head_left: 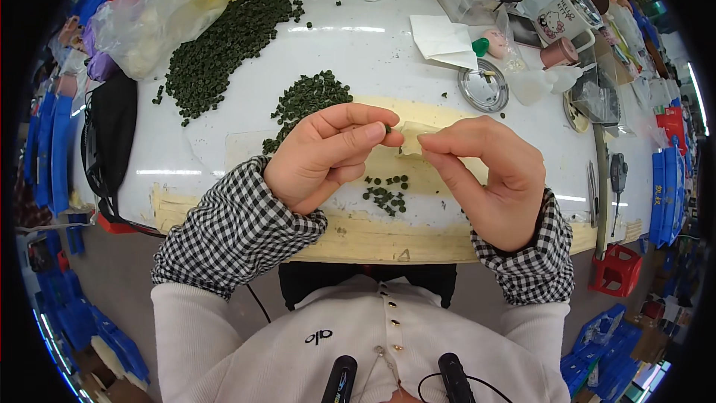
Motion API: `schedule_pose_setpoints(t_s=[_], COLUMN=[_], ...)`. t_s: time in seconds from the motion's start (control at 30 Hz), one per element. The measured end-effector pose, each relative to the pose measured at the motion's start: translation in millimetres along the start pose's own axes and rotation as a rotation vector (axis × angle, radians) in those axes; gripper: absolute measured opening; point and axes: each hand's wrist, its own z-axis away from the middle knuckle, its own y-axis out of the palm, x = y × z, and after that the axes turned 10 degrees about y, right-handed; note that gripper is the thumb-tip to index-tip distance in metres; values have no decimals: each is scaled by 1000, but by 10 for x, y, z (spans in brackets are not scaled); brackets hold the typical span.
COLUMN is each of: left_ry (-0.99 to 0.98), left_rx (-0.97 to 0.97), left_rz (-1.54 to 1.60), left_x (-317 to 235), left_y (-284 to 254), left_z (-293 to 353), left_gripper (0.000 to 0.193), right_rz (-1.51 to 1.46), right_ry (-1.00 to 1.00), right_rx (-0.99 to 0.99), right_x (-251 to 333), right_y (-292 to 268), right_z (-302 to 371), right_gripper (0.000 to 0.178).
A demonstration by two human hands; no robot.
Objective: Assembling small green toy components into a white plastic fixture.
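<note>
My left hand (328, 153) is closed in a pinch, with a small dark green piece (388, 130) between thumb and forefinger. Facing it, my right hand (496, 175) pinches the end of a small pale yellow strip (412, 140), which looks like tape or thin sheet. Its near end reaches close to the left fingertips; I cannot tell whether it touches the green piece. Below the hands lie several loose green pieces (385, 197), some round and some with notched edges. A medium pile of green pieces (312, 97) sits just beyond my left hand.
A larger green heap (216, 56) spreads at the back left beside clear plastic bags (145, 37). To the right are white tissues (441, 39), a round metal lid (483, 86), a mug (563, 15) and a screwdriver (617, 173). Yellow tape (358, 237) covers the table's front edge.
</note>
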Motion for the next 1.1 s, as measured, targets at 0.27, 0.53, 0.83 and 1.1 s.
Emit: schedule_pose_setpoints(t_s=[0.27,0.53,0.83,1.1], left_ry=[3,84,250,353], left_rx=[-2,-57,-41,-2], left_rz=[-51,-224,-434,-614], left_x=[8,-2,18,14], left_y=[87,148,220,176], left_z=[17,65,105,119], left_gripper=[17,16,12,14], right_rz=[-214,-402,-576,-642], right_ry=[191,408,508,555], right_rx=[-27,21,58,72], right_x=[-31,-35,-24,-6], right_y=[140,156,231,228], right_z=[93,126,152,154], right_gripper=[14,14,16,17])
